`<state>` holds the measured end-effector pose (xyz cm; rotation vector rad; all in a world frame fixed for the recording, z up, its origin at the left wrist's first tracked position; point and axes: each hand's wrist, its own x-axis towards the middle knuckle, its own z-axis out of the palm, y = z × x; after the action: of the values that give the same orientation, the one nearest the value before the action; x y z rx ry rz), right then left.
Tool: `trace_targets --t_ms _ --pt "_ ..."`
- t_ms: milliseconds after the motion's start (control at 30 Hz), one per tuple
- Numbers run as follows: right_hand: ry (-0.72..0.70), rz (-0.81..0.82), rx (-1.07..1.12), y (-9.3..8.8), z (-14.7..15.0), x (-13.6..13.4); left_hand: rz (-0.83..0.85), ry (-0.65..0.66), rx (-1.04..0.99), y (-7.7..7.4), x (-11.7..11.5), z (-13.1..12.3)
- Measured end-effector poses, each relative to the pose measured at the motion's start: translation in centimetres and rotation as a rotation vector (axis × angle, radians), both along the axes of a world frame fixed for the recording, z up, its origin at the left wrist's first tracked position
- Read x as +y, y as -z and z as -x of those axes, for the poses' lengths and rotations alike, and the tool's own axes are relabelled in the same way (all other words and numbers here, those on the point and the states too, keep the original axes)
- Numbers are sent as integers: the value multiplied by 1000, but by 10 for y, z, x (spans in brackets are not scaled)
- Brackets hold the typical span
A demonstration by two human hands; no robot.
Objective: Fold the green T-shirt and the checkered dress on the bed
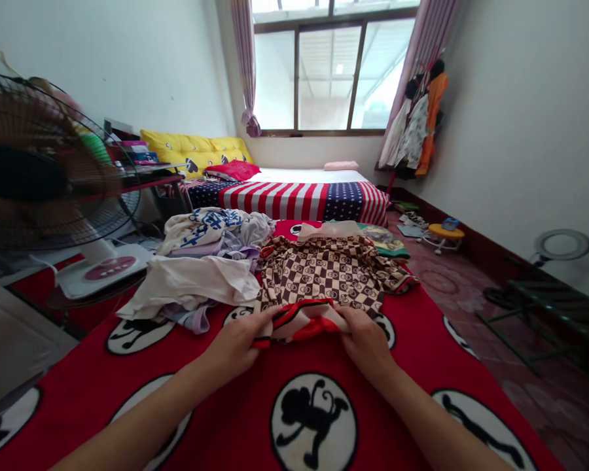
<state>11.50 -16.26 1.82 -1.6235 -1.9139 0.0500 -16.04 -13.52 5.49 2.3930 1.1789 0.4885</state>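
A brown-and-cream checkered garment (pixel 324 271) lies spread on the red blanket (pixel 412 366) in front of me. Its near edge has a red, white and black band (pixel 299 320), bunched up between my hands. My left hand (pixel 235 343) pinches the band's left end and my right hand (pixel 366 340) grips its right end. Both hands are closed on the fabric and rest on the blanket.
A heap of white, blue-printed and lilac clothes (pixel 201 268) lies left of the garment. A running fan (pixel 39 170) stands at the far left. A bed with a stars-and-stripes cover (pixel 304 196) is behind. A tiled floor with a ring light (pixel 562 245) and rack lies right.
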Motion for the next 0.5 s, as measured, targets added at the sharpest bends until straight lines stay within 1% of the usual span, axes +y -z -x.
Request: trace_targets --t_ms 67,133,200,267,333,367,433,500 --pt "40 -28 20 -8 -17 -1 19 -95 -99 -12 7 11" --pt "54 -119 36 -21 -37 -7 16 -199 -166 -25 13 25" --pt "27 -230 57 -36 -55 -17 -7 -275 -204 -37 15 36" --pt "-27 -316 58 -49 -72 -29 -59 -294 -240 -46 15 44" --pt "-101 -330 37 -61 -86 -43 -113 -247 -262 -55 11 48" --pt "-138 -297 27 -66 -92 -51 -123 -203 -261 -60 7 49" --pt "-202 -174 33 -73 -101 -69 -95 -101 -221 -70 -4 50" --pt "-239 -25 60 -76 -104 -87 -36 0 -138 -81 -18 50"
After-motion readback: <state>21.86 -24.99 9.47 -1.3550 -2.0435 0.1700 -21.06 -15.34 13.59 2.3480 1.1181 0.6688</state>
